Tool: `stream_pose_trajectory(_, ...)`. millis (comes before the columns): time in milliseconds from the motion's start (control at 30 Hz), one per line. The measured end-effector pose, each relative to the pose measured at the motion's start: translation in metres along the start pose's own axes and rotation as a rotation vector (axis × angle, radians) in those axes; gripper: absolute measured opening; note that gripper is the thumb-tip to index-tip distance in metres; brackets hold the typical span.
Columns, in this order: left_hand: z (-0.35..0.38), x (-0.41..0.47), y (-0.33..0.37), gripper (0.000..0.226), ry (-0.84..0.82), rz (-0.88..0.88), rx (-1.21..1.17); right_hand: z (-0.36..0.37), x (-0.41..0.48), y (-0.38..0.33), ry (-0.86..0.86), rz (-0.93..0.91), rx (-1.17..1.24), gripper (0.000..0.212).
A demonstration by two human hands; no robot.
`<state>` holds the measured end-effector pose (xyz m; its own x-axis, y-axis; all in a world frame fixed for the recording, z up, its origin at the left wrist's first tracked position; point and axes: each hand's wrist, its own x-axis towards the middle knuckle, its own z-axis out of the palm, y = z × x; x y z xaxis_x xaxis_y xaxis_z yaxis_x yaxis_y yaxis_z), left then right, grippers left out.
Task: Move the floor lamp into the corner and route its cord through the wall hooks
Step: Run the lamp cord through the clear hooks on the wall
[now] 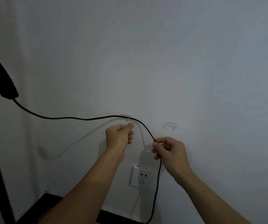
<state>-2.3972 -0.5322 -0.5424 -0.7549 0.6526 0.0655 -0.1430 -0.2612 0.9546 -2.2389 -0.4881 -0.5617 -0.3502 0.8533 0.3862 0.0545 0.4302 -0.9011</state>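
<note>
Black cord [75, 118]: run from the inline switch [2, 78] at left, laid across a clear wall hook [124, 117], pinched by the right hand [168, 152]. Left hand [118, 136]: clenched just below that hook. Second hook [171, 125]: unused, near right.

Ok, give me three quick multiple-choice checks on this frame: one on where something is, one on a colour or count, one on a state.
1. Where is the empty clear hook?
A. right of the hook holding the cord
B. below the socket
C. on the lamp pole

2. What colour is the lamp cord?
A. white
B. black
C. red

3. Is the wall socket in use?
A. a plug is in it
B. nothing is plugged in
C. it is taped over

Answers: 1 A, it sits right of the first hook. 2 B, the cord pinched by the right hand is black. 3 B, its holes show bare.
</note>
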Motion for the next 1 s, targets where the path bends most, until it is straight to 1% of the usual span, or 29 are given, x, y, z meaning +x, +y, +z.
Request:
stream_pose_trajectory(133,0.015,0.002,0.008,0.023,-0.036,0.012,0.026,-0.005,-0.005,-0.003,-0.053,-0.017,-0.041,0.009)
stream_pose_trajectory(267,0.022,0.002,0.009,0.021,-0.134,-0.03,0.045,-0.014,-0.01,-0.006,-0.157,-0.002,-0.109,0.014)
stream_pose_trajectory(333,0.025,0.001,0.011,0.019,-0.154,-0.033,0.031,-0.024,-0.01,-0.008,-0.236,0.055,-0.175,0.011)
stream_pose_trajectory(400,0.024,0.002,0.011,0.017,-0.146,-0.026,-0.002,-0.041,-0.006,-0.013,-0.253,0.101,-0.186,0.004)
stream_pose_trajectory(433,0.023,0.003,0.011,0.015,-0.137,-0.027,-0.024,-0.05,-0.003,-0.016,-0.205,0.091,-0.168,0.007)
stream_pose_trajectory(500,0.019,0.004,0.011,0.009,-0.118,-0.035,-0.062,-0.07,0.006,-0.025,-0.033,0.022,-0.138,0.014)
stream_pose_trajectory(533,0.018,0.003,0.011,0.008,-0.114,-0.038,-0.074,-0.078,0.011,-0.031,0.045,-0.019,-0.147,0.013)
stream_pose_trajectory(600,0.018,0.002,0.012,0.009,-0.117,-0.039,-0.095,-0.083,0.021,-0.038,0.166,-0.088,-0.25,0.01)
stream_pose_trajectory(667,0.02,-0.001,0.012,0.009,-0.116,-0.041,-0.12,-0.076,0.03,-0.041,0.238,-0.124,-0.452,0.011)
stream_pose_trajectory(767,0.023,-0.003,0.011,0.012,-0.102,-0.053,-0.158,-0.062,0.036,-0.045,0.231,-0.178,-0.66,0.012)
stream_pose_trajectory(900,0.024,-0.004,0.011,0.008,-0.078,-0.06,-0.177,-0.052,0.042,-0.052,0.211,-0.265,-0.793,0.012)
stream_pose_trajectory(1000,0.029,-0.008,0.005,0.013,-0.06,-0.071,-0.169,-0.049,0.046,-0.056,0.209,-0.307,-0.845,0.014)
